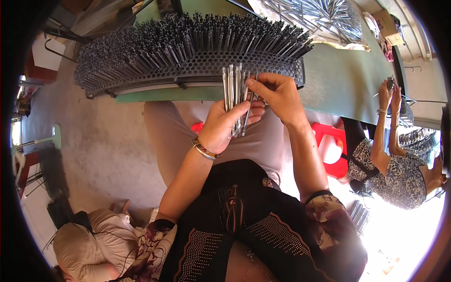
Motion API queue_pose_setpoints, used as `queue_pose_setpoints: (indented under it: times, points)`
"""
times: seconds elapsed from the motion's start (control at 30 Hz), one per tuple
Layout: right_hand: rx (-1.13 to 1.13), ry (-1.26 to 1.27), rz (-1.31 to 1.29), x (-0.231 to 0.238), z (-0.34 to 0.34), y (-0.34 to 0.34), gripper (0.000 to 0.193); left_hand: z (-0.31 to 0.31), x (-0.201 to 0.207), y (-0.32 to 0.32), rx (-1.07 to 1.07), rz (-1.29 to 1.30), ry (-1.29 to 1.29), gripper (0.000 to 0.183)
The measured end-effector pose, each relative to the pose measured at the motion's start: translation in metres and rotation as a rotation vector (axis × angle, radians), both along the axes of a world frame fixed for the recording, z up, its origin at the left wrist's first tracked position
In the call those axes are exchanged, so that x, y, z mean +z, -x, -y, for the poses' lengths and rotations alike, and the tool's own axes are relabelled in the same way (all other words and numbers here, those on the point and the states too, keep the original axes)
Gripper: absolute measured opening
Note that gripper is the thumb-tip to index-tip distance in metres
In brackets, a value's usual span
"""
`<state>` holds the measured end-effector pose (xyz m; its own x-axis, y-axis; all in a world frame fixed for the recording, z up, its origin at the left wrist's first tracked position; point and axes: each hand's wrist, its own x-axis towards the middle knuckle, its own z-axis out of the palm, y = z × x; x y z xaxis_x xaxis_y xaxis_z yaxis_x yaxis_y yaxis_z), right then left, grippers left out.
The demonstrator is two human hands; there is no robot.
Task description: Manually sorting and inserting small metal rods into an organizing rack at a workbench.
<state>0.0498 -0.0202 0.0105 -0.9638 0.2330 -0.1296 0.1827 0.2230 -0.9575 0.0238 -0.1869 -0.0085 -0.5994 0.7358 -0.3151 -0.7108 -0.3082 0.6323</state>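
Observation:
A bundle of thin silvery metal rods (232, 89) stands nearly upright in my left hand (222, 123), its thumb across the front and fingers behind. At the bundle's right side, my right hand (281, 96) is closed, thumb against forefinger, on the upper part of a darker thin rod (251, 109). That rod's lower end lies by the left fingertips. Both hands are above my lap, just in front of a long black perforated rack (188, 71). Many dark rods (178, 40) stand packed in the rack's holes.
The rack rests on a green table (329, 84). A heap of loose silvery rods (324, 19) lies at the far right. Right of my legs is a red stool (324, 145). Another person (394, 164) works at the right; a further person (89, 244) is at the lower left.

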Motion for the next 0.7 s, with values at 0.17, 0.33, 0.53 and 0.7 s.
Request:
queue_pose_setpoints:
  times: [0.17,0.33,0.53,0.7]
  points:
    - [-0.195,0.149,-0.082,0.025,-0.012,-0.004,0.019,-0.006,-0.009,0.0,0.048,0.052,-0.005,0.03]
    - [-0.386,-0.073,-0.646,0.047,-0.028,0.02,0.03,-0.016,0.0,0.008,0.022,0.077,-0.045,0.033]
    - [-0.376,-0.431,-0.792,0.023,-0.038,0.058,0.031,-0.013,-0.005,0.005,0.018,-0.001,0.034,0.029]
    - [-0.352,-0.439,-0.748,0.02,-0.038,0.064,0.03,-0.01,-0.003,0.005,-0.003,0.068,0.093,0.029]
